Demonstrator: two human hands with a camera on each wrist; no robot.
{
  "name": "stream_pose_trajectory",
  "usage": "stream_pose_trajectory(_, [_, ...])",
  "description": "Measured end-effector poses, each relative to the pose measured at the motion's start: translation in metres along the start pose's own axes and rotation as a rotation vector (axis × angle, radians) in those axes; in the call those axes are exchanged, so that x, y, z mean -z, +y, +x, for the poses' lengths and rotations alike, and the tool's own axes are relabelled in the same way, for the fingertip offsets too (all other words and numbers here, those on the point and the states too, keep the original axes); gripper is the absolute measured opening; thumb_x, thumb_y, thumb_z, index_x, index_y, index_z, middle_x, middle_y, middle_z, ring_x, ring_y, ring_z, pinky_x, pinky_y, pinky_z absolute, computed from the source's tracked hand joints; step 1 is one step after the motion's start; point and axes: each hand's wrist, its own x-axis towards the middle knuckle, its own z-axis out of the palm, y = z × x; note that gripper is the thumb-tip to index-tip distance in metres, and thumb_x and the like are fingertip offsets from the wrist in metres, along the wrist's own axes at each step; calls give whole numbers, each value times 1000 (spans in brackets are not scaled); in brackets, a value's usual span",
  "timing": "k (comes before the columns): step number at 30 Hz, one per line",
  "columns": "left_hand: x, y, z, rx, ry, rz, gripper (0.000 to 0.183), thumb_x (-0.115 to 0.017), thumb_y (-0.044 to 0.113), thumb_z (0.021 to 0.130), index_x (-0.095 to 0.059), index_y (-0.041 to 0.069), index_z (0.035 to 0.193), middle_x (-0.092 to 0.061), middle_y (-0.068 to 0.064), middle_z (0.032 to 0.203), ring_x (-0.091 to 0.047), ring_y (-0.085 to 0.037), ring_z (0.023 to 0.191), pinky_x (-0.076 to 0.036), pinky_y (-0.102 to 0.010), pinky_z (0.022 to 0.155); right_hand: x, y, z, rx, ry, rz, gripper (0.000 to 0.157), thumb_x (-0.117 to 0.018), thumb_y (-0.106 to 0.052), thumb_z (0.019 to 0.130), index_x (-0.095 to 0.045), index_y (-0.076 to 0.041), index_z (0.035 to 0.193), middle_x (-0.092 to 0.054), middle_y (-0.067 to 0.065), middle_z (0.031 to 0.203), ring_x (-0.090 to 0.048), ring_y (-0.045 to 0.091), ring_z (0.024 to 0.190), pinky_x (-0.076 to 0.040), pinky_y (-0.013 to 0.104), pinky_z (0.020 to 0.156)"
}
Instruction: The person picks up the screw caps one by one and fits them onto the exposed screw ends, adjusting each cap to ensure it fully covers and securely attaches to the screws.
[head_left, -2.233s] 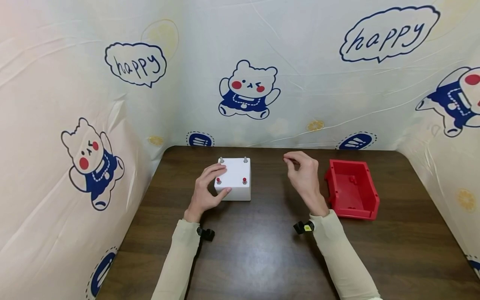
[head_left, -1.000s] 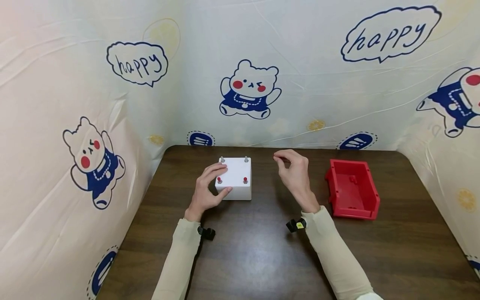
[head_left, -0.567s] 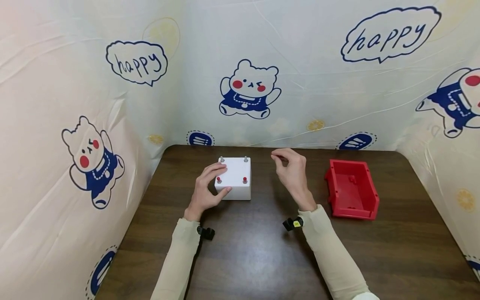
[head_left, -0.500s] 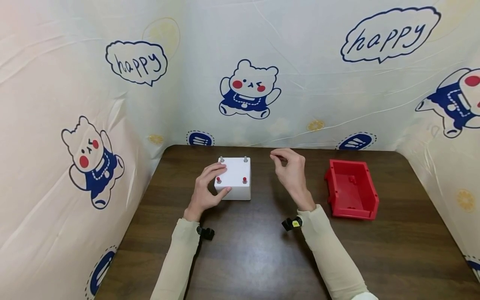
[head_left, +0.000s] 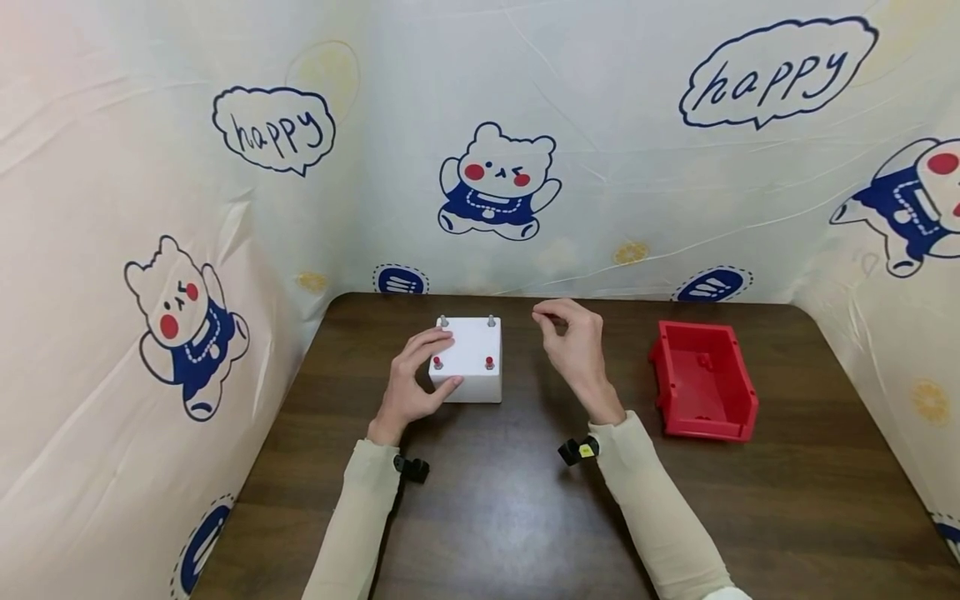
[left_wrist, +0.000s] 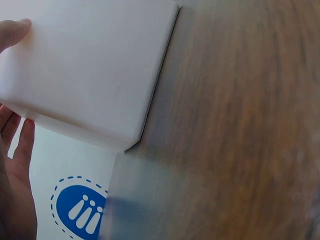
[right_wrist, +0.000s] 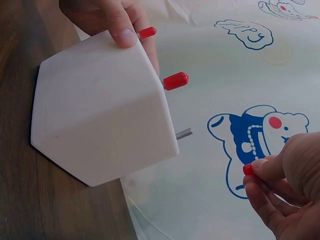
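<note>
A white box stands on the table, with metal posts sticking up near its top corners. Two front posts wear red caps; the back ones are bare, and one bare metal post shows in the right wrist view. My left hand grips the box from the left, thumb on the front face and fingers over the top edge and side. To the right of the box, in the air, my right hand pinches a small red cap between thumb and finger, apart from the posts.
A red plastic bin sits on the dark wooden table, right of my right hand; a small red bit lies inside it. A printed cloth hangs behind and along the sides of the table.
My right hand has moved left toward the box, slowing over the last half second, still pinching the cap. My left hand and the box have stayed in place.
</note>
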Motion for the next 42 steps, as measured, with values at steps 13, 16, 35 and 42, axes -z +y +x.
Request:
stream_pose_trajectory(13, [7, 39, 11, -22, 11, -29, 56, -89, -2, 73, -72, -9, 126, -67, -30, 134, -56, -51, 133, -40, -34, 123, -4, -4, 1, 16, -5, 2, 8, -78, 0, 95, -84, -3, 101, -80, 10, 99, -77, 23, 85, -64, 40, 79])
stream_pose_trajectory(16, [7, 38, 10, -25, 14, -25, 56, -90, -1, 73, -72, -8, 126, -67, -30, 134, -56, -51, 134, -40, -35, 124, -4, -3, 0, 19, -2, 3, 9, -78, 0, 95, -84, -4, 100, -80, 9, 98, -77, 23, 85, -65, 40, 80])
stream_pose_trajectory(35, [5, 36, 10, -7, 13, -32, 55, -89, 1, 75, -71, -8, 127, -67, -29, 135, -56, -49, 135, -40, -36, 124, -9, -2, 2, 4, -2, 3, 9, -79, -1, 95, -84, -4, 102, -80, 10, 100, -77, 23, 87, -65, 39, 82])
stream_pose_trajectory(42, [5, 31, 9, -12, 7, -34, 58, -90, -2, 74, -71, -10, 127, -67, -31, 135, -56, -52, 133, -40, -36, 124, -13, -4, 3, 1, -1, 18, 9, -79, -1, 95, -84, -4, 102, -81, 11, 102, -77, 25, 88, -65, 42, 82])
